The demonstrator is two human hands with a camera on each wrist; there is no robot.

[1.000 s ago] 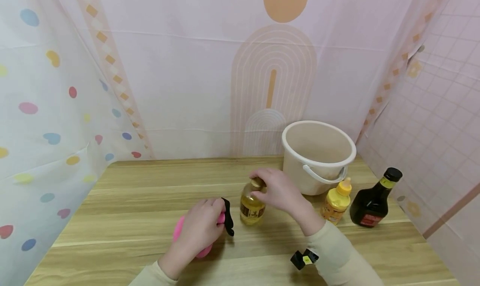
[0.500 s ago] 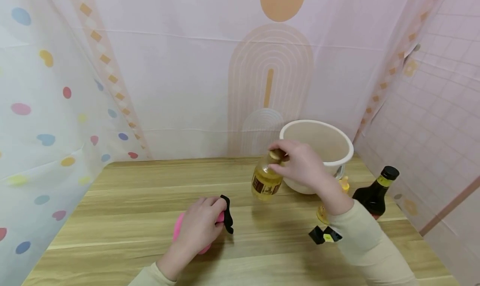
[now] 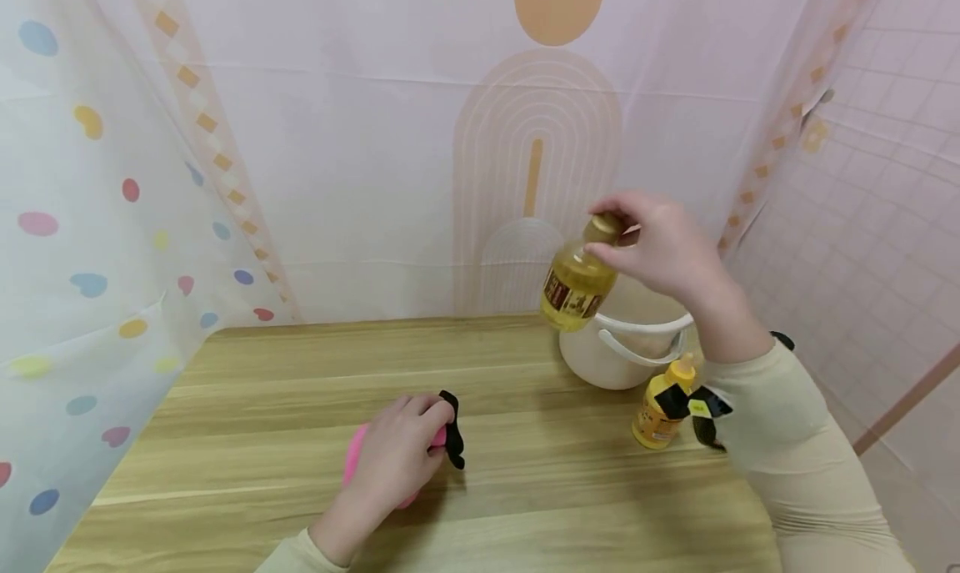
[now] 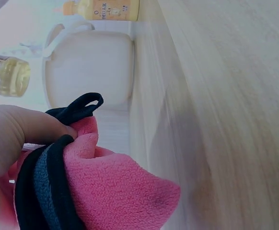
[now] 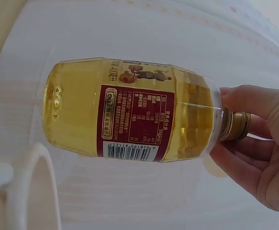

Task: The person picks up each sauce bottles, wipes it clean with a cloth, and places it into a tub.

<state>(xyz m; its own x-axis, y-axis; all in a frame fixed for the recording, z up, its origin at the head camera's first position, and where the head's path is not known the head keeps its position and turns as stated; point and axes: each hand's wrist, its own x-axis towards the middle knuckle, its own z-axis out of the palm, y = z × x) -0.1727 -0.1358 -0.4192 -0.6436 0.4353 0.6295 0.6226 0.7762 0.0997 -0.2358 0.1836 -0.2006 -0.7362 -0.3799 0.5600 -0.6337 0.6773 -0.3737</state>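
Note:
A clear bottle of yellow cooking oil [image 3: 576, 288] with a gold cap hangs tilted in the air, its base over the near-left rim of a cream bucket [image 3: 611, 360]. My right hand [image 3: 660, 243] grips it at the cap and neck; the right wrist view shows the label and barcode on the oil bottle [image 5: 134, 110]. Down on the table, my left hand [image 3: 397, 444] pinches a bunched pink cloth [image 3: 356, 454] with black edging. In the left wrist view the pink towelling cloth [image 4: 115, 187] has a black loop [image 4: 79, 108] standing up beside the thumb.
Right of the bucket's front stands a yellow squeeze bottle [image 3: 660, 410] with an orange cap. A dark sauce bottle [image 3: 782, 339] is mostly hidden behind the right sleeve. Patterned curtains [image 3: 375, 181] bound the wooden table [image 3: 285, 381] at the back and sides.
My right hand has lifted the oil bottle off the table, raising it up and rightward to the bucket, and the bottle has tilted. My left hand stays in place on the cloth.

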